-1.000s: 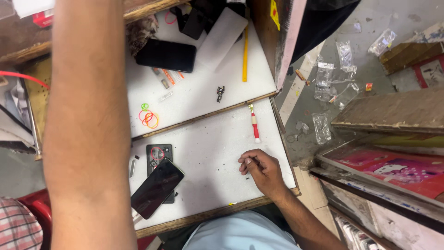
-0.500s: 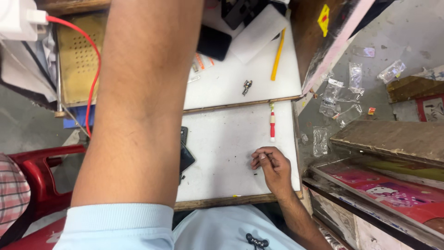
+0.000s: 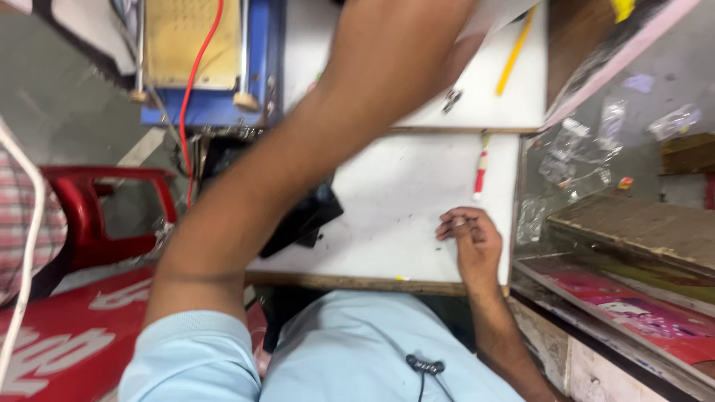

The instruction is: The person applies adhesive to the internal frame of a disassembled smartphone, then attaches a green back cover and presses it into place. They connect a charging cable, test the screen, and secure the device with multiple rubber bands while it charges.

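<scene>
My left forearm (image 3: pixel 298 164) stretches across the white table (image 3: pixel 395 201) toward its far side. The hand itself is past the top edge of the view. My right hand (image 3: pixel 469 234) rests on the table near its front right corner, fingers curled and pinched together, and I can make out nothing in them. A black phone (image 3: pixel 305 216) lies on the table, half hidden under the left arm. A red and white pen-like tool (image 3: pixel 480 167) lies just beyond the right hand.
A blue machine with a yellowish plate (image 3: pixel 201 52) and a red wire (image 3: pixel 195 89) stands at the back left. On the far board lie a yellow pencil (image 3: pixel 514 52) and a small metal clip (image 3: pixel 450 100). Red plastic chair (image 3: pixel 97 216) at left. Clear plastic bags (image 3: pixel 581 149) and wooden shelves at right.
The view has swung left, bringing in the blue machine and the red chair. My left arm reaches farther back and now covers most of the phone. The right hand stays put.
</scene>
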